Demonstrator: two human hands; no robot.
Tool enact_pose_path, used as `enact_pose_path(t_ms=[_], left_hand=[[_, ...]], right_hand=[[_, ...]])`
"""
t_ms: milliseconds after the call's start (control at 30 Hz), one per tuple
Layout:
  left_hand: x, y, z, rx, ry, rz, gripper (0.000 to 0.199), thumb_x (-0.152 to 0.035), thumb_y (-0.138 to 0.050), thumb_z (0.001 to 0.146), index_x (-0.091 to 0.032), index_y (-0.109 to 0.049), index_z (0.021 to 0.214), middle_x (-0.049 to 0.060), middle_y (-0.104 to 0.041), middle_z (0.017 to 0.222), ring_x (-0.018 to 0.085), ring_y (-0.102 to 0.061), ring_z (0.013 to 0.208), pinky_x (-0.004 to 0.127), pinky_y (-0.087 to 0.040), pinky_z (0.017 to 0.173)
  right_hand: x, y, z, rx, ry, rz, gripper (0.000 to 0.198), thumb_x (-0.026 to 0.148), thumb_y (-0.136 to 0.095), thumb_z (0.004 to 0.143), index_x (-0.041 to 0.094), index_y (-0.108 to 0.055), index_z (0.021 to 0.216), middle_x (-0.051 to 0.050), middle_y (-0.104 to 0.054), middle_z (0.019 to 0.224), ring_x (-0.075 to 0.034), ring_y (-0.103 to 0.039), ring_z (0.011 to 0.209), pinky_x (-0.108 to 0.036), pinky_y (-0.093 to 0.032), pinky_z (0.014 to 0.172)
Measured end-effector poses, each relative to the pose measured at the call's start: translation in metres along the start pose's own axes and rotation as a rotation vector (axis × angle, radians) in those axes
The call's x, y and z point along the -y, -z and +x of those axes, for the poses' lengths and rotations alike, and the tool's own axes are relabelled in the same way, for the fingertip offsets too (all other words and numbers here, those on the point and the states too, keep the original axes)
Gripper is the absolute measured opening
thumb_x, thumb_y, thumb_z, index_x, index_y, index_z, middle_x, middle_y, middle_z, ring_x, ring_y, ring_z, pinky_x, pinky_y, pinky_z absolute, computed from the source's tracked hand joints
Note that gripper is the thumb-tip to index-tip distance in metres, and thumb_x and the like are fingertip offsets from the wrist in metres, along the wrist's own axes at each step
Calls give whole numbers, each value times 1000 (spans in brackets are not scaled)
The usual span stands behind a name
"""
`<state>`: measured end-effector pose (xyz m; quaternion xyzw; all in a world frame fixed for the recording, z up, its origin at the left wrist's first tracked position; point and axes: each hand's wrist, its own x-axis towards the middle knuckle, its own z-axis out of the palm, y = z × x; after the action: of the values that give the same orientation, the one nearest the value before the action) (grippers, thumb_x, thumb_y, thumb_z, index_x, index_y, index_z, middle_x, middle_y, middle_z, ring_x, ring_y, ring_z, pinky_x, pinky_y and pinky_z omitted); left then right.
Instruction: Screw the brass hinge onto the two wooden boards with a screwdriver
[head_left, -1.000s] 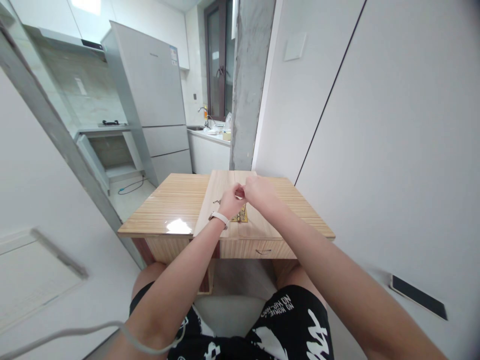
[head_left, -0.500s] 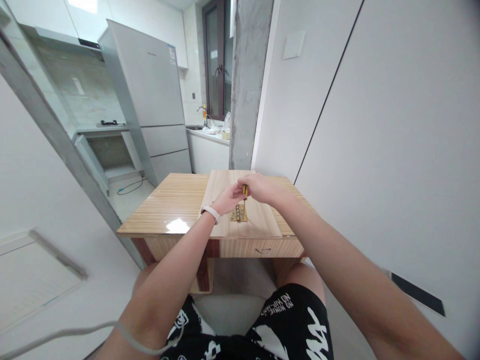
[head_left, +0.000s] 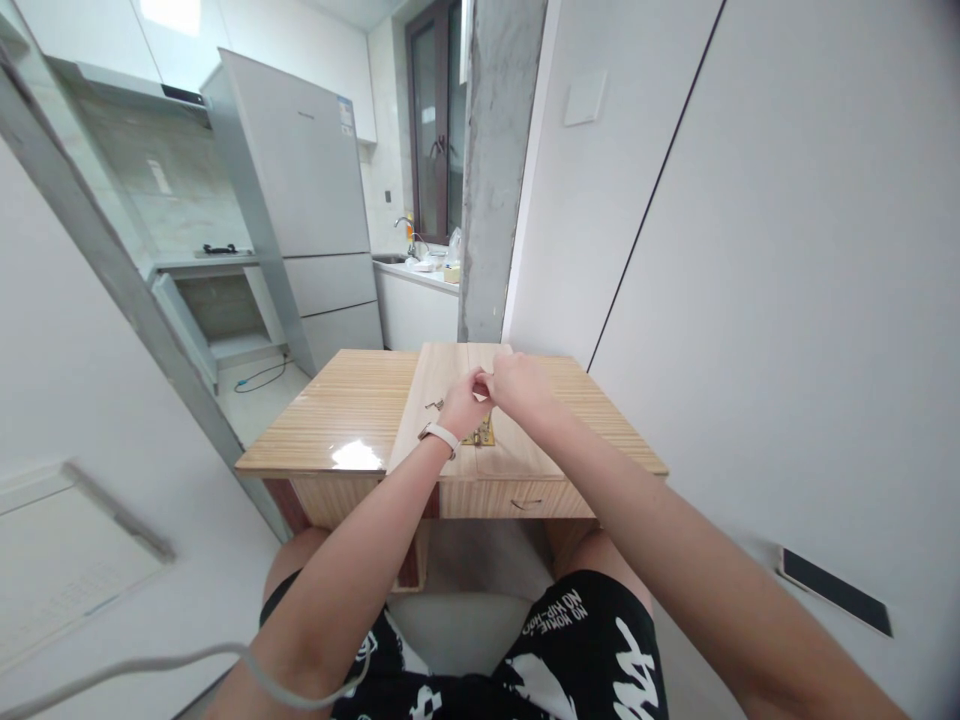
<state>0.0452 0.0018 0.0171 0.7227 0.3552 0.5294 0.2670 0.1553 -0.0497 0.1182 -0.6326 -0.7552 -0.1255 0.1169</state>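
Note:
My left hand and my right hand meet at the fingertips above a brass hinge. The hinge lies open across the seam between two light wooden boards. My right hand is closed from above, round the screwdriver whose yellow-and-black handle showed half a second ago; the tool is now hidden behind the hands. The fingers of my left hand are pinched together, and what they hold cannot be made out. Left of my left hand, several small screws rest on the board.
The boards lie on a striped wooden desk with a drawer in front. A grey-white cable runs across my left forearm. White wall panels rise on the right. A fridge stands behind on the left.
My left hand has shifted right and now covers part of the hinge. The screwdriver handle has gone out of sight behind the hands. Screws on the board have come into view.

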Motion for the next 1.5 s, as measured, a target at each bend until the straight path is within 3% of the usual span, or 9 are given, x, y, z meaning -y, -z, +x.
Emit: enact_pose_path(t_ms=[133,233,367,600,800,933,1033,1267,1500], left_hand=[[0,-1,1,-28,4,46,18,-6,-63,71,-18,-54,80,1,-66,77,13,-63,72,24,-46,65],[0,4,5,43,2,3,23,-7,-66,72,-18,-56,90,2,-68,85,14,-64,78,25,-47,67],[0,13,12,210,27,-205,41,-13,-73,75,-17,-56,113,9,-70,104,18,-67,95,29,-52,78],[-2,18,19,284,44,-347,35,-16,-78,76,-15,-60,105,10,-73,100,22,-70,100,44,-54,96],[-3,17,7,136,68,-195,34,-19,-79,74,-16,-61,103,5,-73,87,19,-70,84,35,-56,82],[-7,16,3,9,12,10,22,-26,-75,75,-18,-55,79,-4,-59,68,11,-55,65,24,-43,63],[-9,12,3,-38,2,88,21,-21,-70,73,-18,-49,71,-6,-50,62,9,-45,60,23,-33,57],[-10,10,2,-44,-3,127,19,-19,-69,71,-19,-51,73,-4,-55,65,11,-51,62,23,-36,57],[-5,20,8,234,-18,-111,35,-18,-68,80,-16,-61,114,8,-71,104,18,-67,90,31,-54,79]], right_hand=[[1,-7,-1,-12,-42,-13,34,36,-47,102,11,-71,102,-20,-73,101,-26,-70,95,-29,-49,80],[-4,-10,0,0,-11,4,28,29,-48,101,12,-70,104,-18,-73,102,-25,-69,97,-29,-48,81],[-16,-8,4,36,150,87,21,17,-55,94,15,-69,110,-14,-73,107,-23,-67,100,-28,-45,84],[-27,2,5,119,418,260,41,-1,-52,82,19,-68,114,-7,-71,114,-18,-63,105,-27,-42,90],[-34,5,4,76,310,290,34,15,-60,89,18,-59,122,-8,-71,114,-19,-63,101,-25,-43,81],[-28,5,3,12,141,138,38,49,-61,93,16,-65,109,-13,-72,103,-24,-65,96,-29,-43,77],[-18,4,2,29,83,57,49,61,-54,95,15,-69,102,-17,-73,99,-26,-67,93,-31,-44,76],[-10,-2,5,1,94,32,40,49,-52,98,14,-72,99,-16,-74,97,-25,-68,92,-30,-44,76],[-20,3,13,82,277,102,20,21,-58,93,18,-75,102,-11,-75,103,-21,-67,98,-26,-43,80]])
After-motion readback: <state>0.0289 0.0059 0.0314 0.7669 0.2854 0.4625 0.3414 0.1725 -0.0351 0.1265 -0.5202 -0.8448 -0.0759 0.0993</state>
